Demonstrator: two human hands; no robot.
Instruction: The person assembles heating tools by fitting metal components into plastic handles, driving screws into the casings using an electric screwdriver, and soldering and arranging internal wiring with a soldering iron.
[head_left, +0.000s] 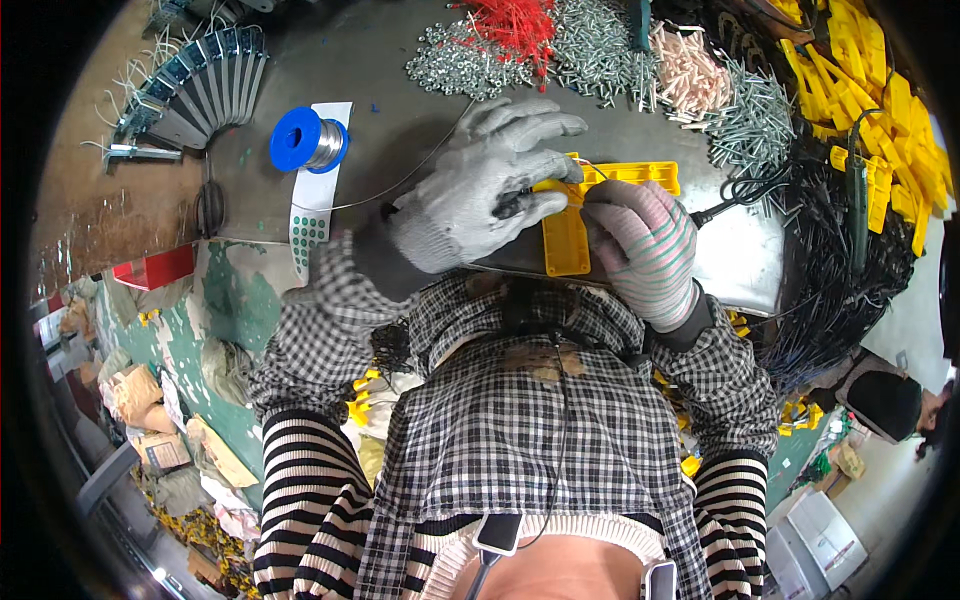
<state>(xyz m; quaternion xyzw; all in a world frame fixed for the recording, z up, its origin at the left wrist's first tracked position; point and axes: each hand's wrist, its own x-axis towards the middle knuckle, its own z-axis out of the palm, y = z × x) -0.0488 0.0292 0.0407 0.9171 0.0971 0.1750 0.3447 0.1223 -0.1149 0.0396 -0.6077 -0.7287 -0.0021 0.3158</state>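
Observation:
A grey-gloved left hand (490,185) is mine, with thumb and forefinger closed on the corner of a yellow plastic housing (645,175). A second yellow housing part (567,245) reaches from that corner toward my body. My right hand (645,250), in a striped glove, pinches a thin wire (596,170) over the housing, just right of my left fingertips; its fingers hide the wire's lower end. From the blue spool of solder wire (298,140) on the left, a strand curves up behind my left hand, where its end is hidden.
Metal nuts (460,60), red wires (515,30), screws (595,50) and pale pink sleeves (688,75) lie heaped at the back. Yellow parts (870,100) and black cables (830,270) crowd the right. Circuit boards (210,80) fan out far left. A person (885,395) is at lower right.

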